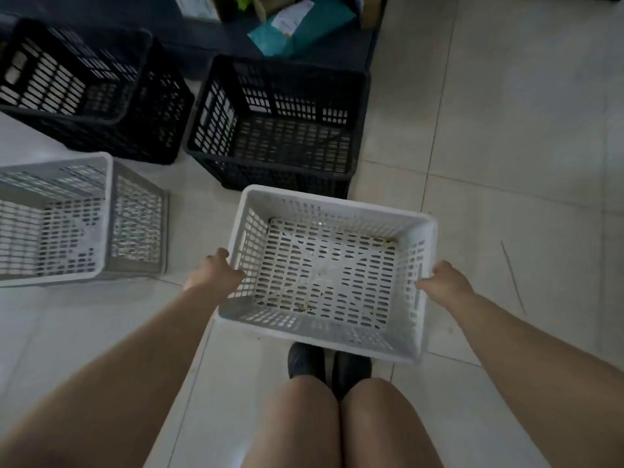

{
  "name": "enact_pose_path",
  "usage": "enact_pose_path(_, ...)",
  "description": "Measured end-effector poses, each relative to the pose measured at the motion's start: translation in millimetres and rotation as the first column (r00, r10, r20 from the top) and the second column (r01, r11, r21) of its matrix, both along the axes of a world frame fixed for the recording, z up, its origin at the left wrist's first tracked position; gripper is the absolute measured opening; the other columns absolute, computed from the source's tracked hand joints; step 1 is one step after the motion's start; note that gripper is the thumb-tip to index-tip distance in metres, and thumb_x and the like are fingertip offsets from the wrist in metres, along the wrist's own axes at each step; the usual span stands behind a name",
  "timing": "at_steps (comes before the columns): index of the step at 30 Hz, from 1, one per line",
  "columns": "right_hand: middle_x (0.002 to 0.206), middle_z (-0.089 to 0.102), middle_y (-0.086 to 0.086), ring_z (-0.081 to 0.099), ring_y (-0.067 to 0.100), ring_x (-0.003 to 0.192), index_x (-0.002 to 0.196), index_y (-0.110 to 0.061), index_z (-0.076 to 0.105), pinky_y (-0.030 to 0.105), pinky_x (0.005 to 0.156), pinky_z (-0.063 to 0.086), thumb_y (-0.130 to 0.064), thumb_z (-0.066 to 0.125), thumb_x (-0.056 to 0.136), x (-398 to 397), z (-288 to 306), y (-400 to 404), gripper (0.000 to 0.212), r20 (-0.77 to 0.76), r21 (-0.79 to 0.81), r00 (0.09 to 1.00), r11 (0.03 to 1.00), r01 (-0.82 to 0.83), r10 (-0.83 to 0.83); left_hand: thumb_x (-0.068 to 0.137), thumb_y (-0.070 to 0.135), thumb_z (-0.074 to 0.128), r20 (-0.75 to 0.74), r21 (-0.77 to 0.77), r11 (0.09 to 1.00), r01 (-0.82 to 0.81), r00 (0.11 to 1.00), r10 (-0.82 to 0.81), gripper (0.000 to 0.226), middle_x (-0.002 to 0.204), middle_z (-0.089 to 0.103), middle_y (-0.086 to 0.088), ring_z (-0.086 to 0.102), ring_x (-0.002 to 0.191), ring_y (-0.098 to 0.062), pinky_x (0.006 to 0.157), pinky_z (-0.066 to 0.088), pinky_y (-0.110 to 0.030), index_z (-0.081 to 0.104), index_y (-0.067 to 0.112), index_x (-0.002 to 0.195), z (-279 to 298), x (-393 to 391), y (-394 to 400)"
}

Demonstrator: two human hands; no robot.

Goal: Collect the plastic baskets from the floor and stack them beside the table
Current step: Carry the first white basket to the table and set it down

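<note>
White plastic basket (pixel 326 270) is up off the floor (pixel 506 130), level over the shoes (pixel 329 364), one hand on each short side for balance. Left hand (pixel 216 273) and right hand (pixel 447 282) both curl fingers over the rim. Ahead sit two black baskets (pixel 277 126), one tipped, and a grey one (pixel 67 217) left, crowding the way to the dark counter (pixel 209 45).

Person: arms bare, no sleeves visible. Legs bare to the knees. Dark closed shoes (pixel 329 364) on both feet.
</note>
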State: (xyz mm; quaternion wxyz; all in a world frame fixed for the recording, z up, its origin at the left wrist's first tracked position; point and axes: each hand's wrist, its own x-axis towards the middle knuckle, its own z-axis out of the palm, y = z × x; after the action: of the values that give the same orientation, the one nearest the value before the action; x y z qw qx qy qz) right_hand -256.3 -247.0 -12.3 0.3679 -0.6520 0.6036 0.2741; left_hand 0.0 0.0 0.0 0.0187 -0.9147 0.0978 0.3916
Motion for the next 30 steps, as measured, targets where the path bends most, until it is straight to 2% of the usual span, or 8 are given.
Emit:
enact_pose_path(4,0.135,0.044,0.024,0.053,0.041,0.116,0.138,-0.001,0.026,0.045,0.092,0.049,-0.026,0.068,0.081,1.1,-101.5,4.7,0.075,-0.089,-0.087,0.967,0.969,0.232,-0.240,0.085,0.022,0.055,0.033,0.064,0.994,-0.086,0.996,0.084,0.060,0.136,0.043,-0.021,0.049,0.120,-0.044,0.100,0.043,-0.050,0.030,0.009,0.138,-92.8,12.1,-4.1)
enact_pose_path(7,0.144,0.032,0.025,0.045,0.044,0.124,0.147,-0.009,0.007,0.051,0.099,0.045,-0.023,0.068,0.082,-3.5,-149.9,7.0,0.090,-0.110,-0.156,0.921,0.921,0.356,-0.374,0.083,0.019,0.059,0.077,0.027,0.986,-0.167,0.983,0.164,0.072,0.142,0.039,-0.020,0.046,0.124,-0.044,0.104,0.039,-0.055,0.020,0.013,0.143,-146.1,26.3,-6.6)
enact_pose_path(10,0.146,0.033,0.026,0.043,0.045,0.127,0.145,0.002,0.014,0.049,0.100,0.042,-0.008,0.059,0.087,-14.3,-173.9,3.7,0.074,-0.014,-0.245,0.895,0.870,0.429,-0.445,0.082,0.013,0.059,0.103,-0.086,0.949,-0.303,0.945,0.311,0.083,0.144,0.039,-0.020,0.049,0.122,-0.042,0.099,0.044,-0.047,0.012,0.016,0.149,-166.1,37.5,-6.2)
enact_pose_path(13,0.134,0.045,0.032,0.050,0.047,0.119,0.132,0.008,0.033,0.049,0.094,0.045,-0.003,0.057,0.087,-17.7,-171.6,-1.7,0.052,-0.020,-0.313,0.893,0.851,0.422,-0.450,0.083,0.011,0.056,0.156,-0.148,0.936,-0.319,0.927,0.340,0.057,0.124,0.058,-0.021,0.060,0.102,-0.038,0.082,0.049,-0.040,0.037,0.010,0.137,-159.9,46.0,-4.9)
enact_pose_path(18,0.109,0.059,0.034,0.060,0.045,0.102,0.119,0.018,0.049,0.032,0.052,0.037,-0.002,0.050,0.090,-25.4,-120.8,-16.5,0.035,-0.161,-0.221,0.933,0.933,0.283,-0.321,0.083,0.008,0.058,0.138,-0.141,0.941,-0.309,0.935,0.328,0.046,0.119,0.061,-0.026,0.059,0.109,-0.040,0.089,0.047,-0.041,0.046,0.002,0.128,-98.8,41.4,-3.7)
enact_pose_path(23,0.069,0.050,0.014,0.046,0.024,0.055,0.115,0.016,0.056,0.027,0.046,0.027,0.003,0.047,0.090,-34.9,-2.9,-19.7,0.030,-0.176,-0.191,0.962,0.966,0.173,-0.207,0.084,0.012,0.060,0.129,-0.131,0.935,-0.329,0.930,0.345,0.047,0.124,0.060,-0.024,0.057,0.113,-0.039,0.093,0.046,-0.041,0.048,0.002,0.129,16.5,39.2,0.7)
enact_pose_path(26,0.067,0.050,0.014,0.052,0.031,0.073,0.098,0.014,0.058,0.028,0.052,0.032,0.002,0.047,0.088,-42.9,82.3,-24.6,0.018,-0.163,-0.128,0.959,0.969,0.212,-0.231,0.081,0.016,0.063,0.126,-0.151,0.939,-0.308,0.937,0.327,0.037,0.113,0.063,-0.025,0.060,0.105,-0.039,0.087,0.048,-0.041,0.056,-0.002,0.113,102.9,38.8,-0.8)
enact_pose_path(30,0.125,0.050,0.029,0.051,0.042,0.115,0.137,0.007,0.034,0.036,0.084,0.042,0.004,0.055,0.086,-61.5,185.4,-26.4,0.056,-0.020,-0.031,0.917,0.917,0.397,-0.398,0.078,0.010,0.066,0.050,-0.259,0.911,-0.322,0.937,0.346,0.030,0.093,0.063,-0.022,0.064,0.092,-0.039,0.071,0.045,-0.037,0.052,0.002,0.104,207.0,30.8,-3.9)
